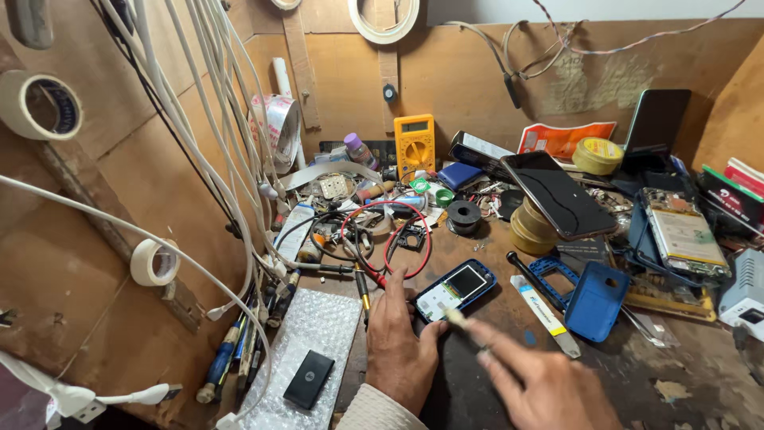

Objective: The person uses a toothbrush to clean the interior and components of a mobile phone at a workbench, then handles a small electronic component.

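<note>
- The small blue phone (455, 288) lies face up on the cluttered wooden bench (477, 382), its back toward the red multimeter lead (398, 231) that loops just behind it.
- The left hand (400, 344) rests flat just left of the blue phone, fingers loosely spread, thumb tip touching the phone's near corner; it pins rather than grips, so the phone could slide if pushed from the other side.
- The right hand (541, 382) hovers in front of the blue phone, blurred, pinching a thin pale tool (458, 318) whose tip points at the phone's lower edge. I judge a slip here could scratch the screen or jab the left thumb.
- The black probe (364, 291) lies just left of the blue phone, close to the left hand; a wrist nudge could roll it.
- The detached blue back cover (595, 301) and white pry strip (545, 314) lie right of the blue phone, near enough for the right forearm to sweep them.
- The large black phone (557, 193), behind and right of the blue phone, balances on tape rolls (532, 227); a bench jolt could tip it.
</note>
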